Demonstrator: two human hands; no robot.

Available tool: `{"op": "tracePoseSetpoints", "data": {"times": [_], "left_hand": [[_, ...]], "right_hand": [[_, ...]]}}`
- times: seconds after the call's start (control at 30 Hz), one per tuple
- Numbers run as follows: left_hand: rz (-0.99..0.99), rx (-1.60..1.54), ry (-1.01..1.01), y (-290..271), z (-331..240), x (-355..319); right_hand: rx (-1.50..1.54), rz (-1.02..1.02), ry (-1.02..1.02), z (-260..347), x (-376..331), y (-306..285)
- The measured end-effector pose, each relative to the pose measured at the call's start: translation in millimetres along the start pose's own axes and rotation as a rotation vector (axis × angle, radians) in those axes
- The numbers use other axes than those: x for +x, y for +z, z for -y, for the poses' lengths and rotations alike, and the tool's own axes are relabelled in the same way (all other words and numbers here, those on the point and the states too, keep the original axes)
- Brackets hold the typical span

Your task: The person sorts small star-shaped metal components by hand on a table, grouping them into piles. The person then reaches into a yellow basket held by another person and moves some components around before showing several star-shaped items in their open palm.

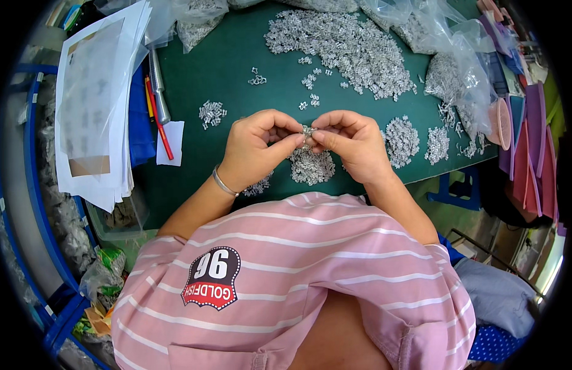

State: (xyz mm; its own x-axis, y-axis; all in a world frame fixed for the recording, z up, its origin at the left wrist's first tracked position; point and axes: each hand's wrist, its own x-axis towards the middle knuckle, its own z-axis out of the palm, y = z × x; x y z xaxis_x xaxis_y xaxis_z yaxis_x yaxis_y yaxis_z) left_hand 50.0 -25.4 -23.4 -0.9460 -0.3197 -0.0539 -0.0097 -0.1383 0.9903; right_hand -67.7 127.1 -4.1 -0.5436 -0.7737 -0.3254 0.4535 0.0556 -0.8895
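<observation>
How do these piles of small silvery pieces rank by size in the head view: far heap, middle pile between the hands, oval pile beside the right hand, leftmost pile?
1. Far heap
2. Middle pile and oval pile: too alike to rank
3. Leftmost pile

Your striped pink shirt (353, 302) bore a dotted-edged badge (212, 279), upside down in view: white numerals on black, white lettering on red. To your left, faint grey marks on a sheet (91, 105) were too blurred to read.
</observation>
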Motion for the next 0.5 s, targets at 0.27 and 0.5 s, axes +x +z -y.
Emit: {"op": "tracePoseSetpoints", "data": {"times": [0.27,0.5], "left_hand": [[-0.034,-0.203,-0.077,7,-8,1],[-0.022,-0.054,-0.107,16,-16,1]], "right_hand": [[-0.118,-0.071,-0.115,-1,-8,2],[-0.15,-0.028,-0.114,-1,-13,-3]]}}
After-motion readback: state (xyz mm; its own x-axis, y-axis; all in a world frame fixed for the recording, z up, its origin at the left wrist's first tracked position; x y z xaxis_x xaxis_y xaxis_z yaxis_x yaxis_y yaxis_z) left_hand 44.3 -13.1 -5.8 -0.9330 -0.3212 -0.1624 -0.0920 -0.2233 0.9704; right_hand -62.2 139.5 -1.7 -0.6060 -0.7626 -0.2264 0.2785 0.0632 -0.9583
